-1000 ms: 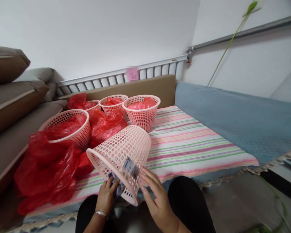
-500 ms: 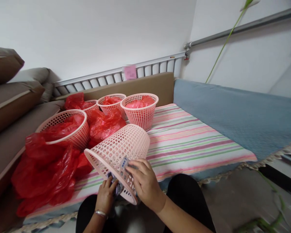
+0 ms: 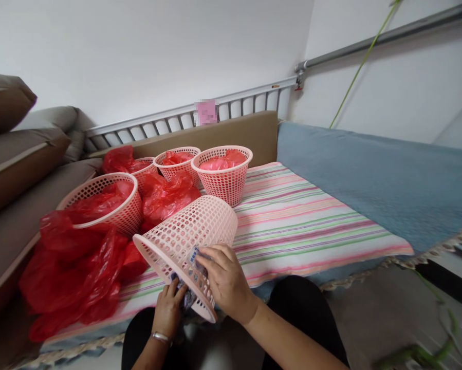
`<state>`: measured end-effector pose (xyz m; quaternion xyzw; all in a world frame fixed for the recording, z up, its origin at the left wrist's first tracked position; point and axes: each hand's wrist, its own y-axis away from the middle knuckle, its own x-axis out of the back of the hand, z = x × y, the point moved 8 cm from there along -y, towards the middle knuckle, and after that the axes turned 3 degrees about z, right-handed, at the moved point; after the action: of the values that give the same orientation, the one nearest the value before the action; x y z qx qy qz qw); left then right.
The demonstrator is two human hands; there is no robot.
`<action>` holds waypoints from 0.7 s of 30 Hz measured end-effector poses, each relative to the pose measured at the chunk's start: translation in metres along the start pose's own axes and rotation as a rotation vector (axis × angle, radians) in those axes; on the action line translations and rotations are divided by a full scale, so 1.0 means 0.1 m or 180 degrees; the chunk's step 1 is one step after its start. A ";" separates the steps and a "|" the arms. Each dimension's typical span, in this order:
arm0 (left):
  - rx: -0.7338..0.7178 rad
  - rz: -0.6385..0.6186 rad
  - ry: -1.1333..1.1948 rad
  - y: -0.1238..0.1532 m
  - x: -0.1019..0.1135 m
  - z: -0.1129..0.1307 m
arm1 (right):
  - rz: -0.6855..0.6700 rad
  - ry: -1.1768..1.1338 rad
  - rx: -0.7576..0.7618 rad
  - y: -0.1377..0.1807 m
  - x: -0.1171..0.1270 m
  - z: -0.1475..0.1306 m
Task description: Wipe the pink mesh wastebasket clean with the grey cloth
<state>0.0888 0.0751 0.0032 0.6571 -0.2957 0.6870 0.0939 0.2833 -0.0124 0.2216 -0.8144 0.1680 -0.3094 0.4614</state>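
A pale pink perforated plastic basket (image 3: 200, 221) lies tilted on its side in front of me, its mouth toward my lap. At the mouth, my left hand (image 3: 168, 311) grips a bunched, dark patterned cloth (image 3: 187, 298) against the inside of the rim; part of the cloth is hidden by the basket. My right hand (image 3: 231, 282) is on the outer wall, its fingertips closed at a small white-and-blue label (image 3: 193, 254) and partly covering it.
Several similar baskets stand behind, including one at the back (image 3: 223, 177) and one at left (image 3: 126, 213), holding red plastic bags. A loose red bag (image 3: 72, 277) spreads at left. Beneath is a striped cloth (image 3: 315, 231); stacked cushions (image 3: 22, 154) are on the left.
The fingers of my right hand have shifted slightly left and up over the label, covering more of it. My left hand and the basket stay almost in place.
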 end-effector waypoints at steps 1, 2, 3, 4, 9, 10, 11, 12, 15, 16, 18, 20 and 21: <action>0.0003 0.0010 -0.0005 0.00 0.00 0.00 | -0.0005 -0.0007 0.0021 0.00 0.00 -0.01; 0.0006 0.0021 -0.0010 0.00 0.01 0.00 | -0.0017 -0.0015 0.0032 0.00 -0.01 -0.01; 0.0009 0.0033 -0.0015 0.00 0.01 0.00 | -0.0033 -0.0021 0.0034 0.00 -0.02 -0.02; 0.0010 0.0046 -0.0018 0.00 0.02 0.00 | -0.0048 -0.0022 0.0032 0.00 -0.03 -0.02; -0.0026 0.0083 -0.0014 -0.01 0.03 0.01 | -0.0038 -0.0046 0.0014 0.01 -0.03 -0.03; -0.0028 0.0092 -0.0016 -0.01 0.03 0.01 | -0.0023 -0.0054 0.0010 0.01 -0.03 -0.03; -0.0026 0.0105 -0.0021 -0.01 0.04 0.01 | -0.0010 -0.0054 0.0006 0.01 -0.02 -0.03; -0.0025 0.0118 -0.0027 -0.01 0.04 0.00 | 0.0001 -0.0043 -0.0001 0.01 -0.02 -0.04; -0.0071 0.0151 -0.0027 0.00 0.02 0.00 | -0.0005 0.0044 -0.0006 0.01 -0.01 -0.06; -0.0099 0.0157 -0.0022 0.00 0.02 0.00 | -0.0009 0.0077 -0.0003 0.02 -0.01 -0.07; -0.0151 0.0161 -0.0011 0.00 0.00 0.00 | -0.0009 0.0119 0.0016 0.03 -0.02 -0.09; -0.0180 0.0167 -0.0006 0.00 -0.01 -0.01 | -0.0004 0.0134 0.0042 0.04 -0.03 -0.11; -0.0185 0.0171 -0.0006 0.01 -0.01 -0.01 | 0.0000 0.0137 0.0054 0.04 -0.03 -0.12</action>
<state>0.0878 0.0753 0.0020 0.6466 -0.3332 0.6797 0.0942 0.2737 -0.0203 0.2218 -0.8035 0.1753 -0.3282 0.4646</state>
